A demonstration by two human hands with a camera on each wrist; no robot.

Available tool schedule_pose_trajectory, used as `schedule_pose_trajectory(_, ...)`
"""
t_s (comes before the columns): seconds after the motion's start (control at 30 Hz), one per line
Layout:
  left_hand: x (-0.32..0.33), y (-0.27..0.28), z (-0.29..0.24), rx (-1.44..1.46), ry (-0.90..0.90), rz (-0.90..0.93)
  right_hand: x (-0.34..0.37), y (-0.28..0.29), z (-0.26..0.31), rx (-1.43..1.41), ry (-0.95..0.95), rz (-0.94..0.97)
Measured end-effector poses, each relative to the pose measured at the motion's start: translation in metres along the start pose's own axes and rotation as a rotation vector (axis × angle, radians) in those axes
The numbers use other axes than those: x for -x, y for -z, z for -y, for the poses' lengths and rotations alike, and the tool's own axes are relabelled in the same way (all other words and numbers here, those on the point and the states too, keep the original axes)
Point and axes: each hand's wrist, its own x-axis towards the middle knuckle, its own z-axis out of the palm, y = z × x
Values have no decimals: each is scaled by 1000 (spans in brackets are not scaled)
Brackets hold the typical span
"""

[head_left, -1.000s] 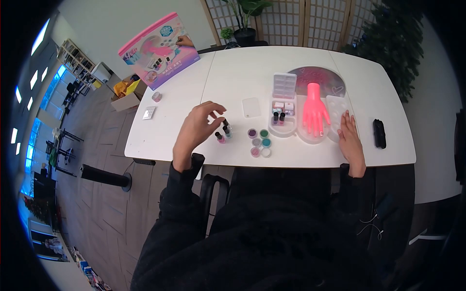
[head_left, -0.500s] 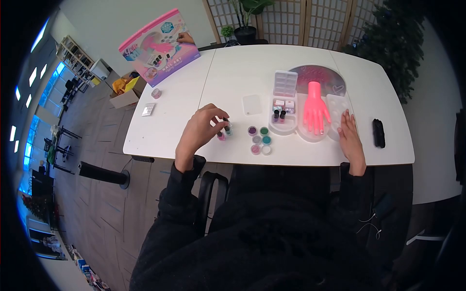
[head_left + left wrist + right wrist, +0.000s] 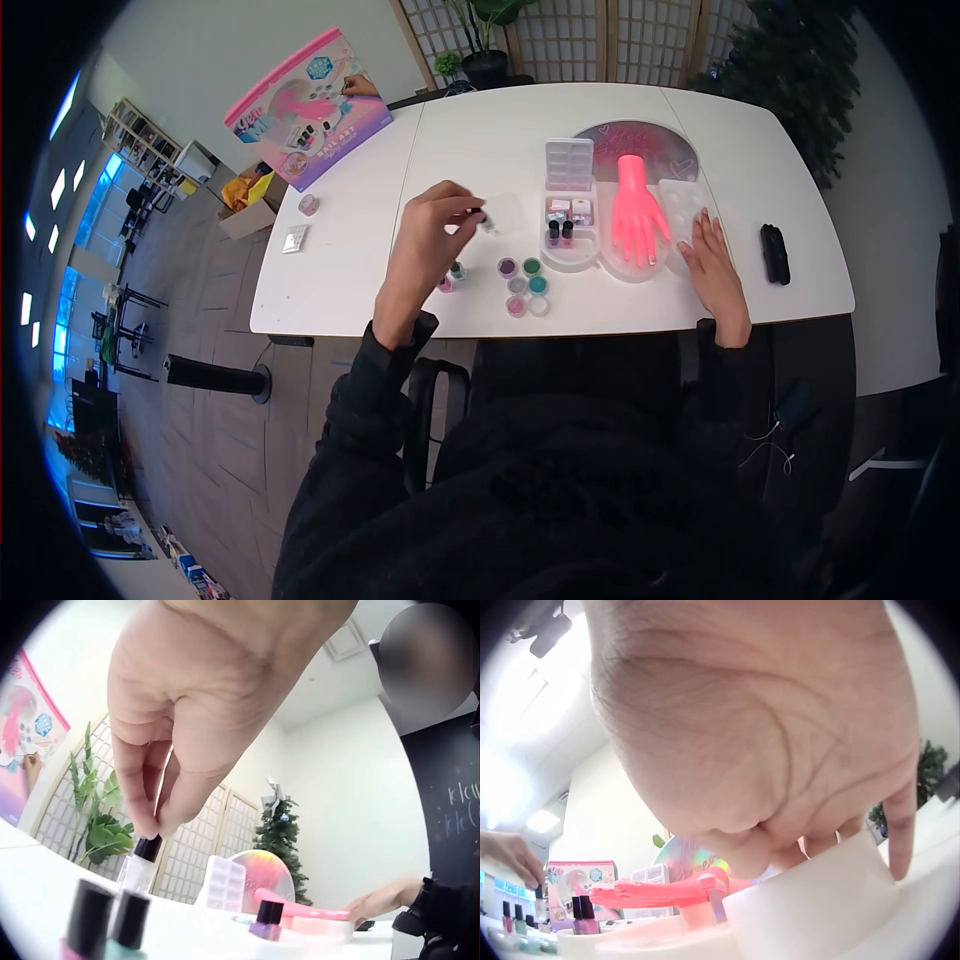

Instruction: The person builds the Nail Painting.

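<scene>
Clear nail polish bottle (image 3: 135,874) pinched by its black cap in the left hand

The grip of the left hand (image 3: 425,238) is closed at the fingertips, thumb and fingers pinching the black cap from above. The bottle hangs tilted beneath the fingertips, in front of the flat clear lid (image 3: 508,212) that lies on the white tabletop (image 3: 460,150); whether its base touches the surface, I cannot tell. Close to the left wrist stand a pink bottle (image 3: 86,922) and a teal bottle (image 3: 127,924), both upright and black-capped.

The grip of the right hand (image 3: 716,272) holds nothing: its fingers reach forward, slightly spread, over the edge of the white palette (image 3: 680,196), and the little finger comes down beyond it.

Between the two hands, a pink model hand (image 3: 638,218) lies palm down, fingers toward the person, with a shiny round disc (image 3: 665,150) behind its wrist. To its left sits a storage tray (image 3: 573,265) carrying two dark-capped bottles (image 3: 567,233) and small packets. Six little pots (image 3: 537,286) stand in two columns nearer the tabletop's front edge. A colourful box (image 3: 310,112) stands at the far left, and a black case (image 3: 774,254) lies to the right of the right hand.
</scene>
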Motion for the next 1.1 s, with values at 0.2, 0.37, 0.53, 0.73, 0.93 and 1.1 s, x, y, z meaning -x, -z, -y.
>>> schedule_pose_trajectory(0.2,-24,-53,-35,147,-167,228,-3,-5,-7,38,17,-44)
schedule_pose_trajectory(0.37,-31,-89,-30,-148,-302,236,-1,0,0,1,-1,-36)
schedule_pose_trajectory(0.53,-35,-103,-15,-277,-308,257,0,-1,-1,29,4,-43)
schedule_pose_trajectory(0.73,-29,-92,-22,-246,-285,197,-2,-4,-3,46,4,-43)
schedule_pose_trajectory(0.93,-13,-16,-21,-259,-4,140,-1,-4,-3,37,15,-51)
schedule_pose_trajectory(1.1,36,23,27,-443,237,335,-4,-9,-9,44,17,-61)
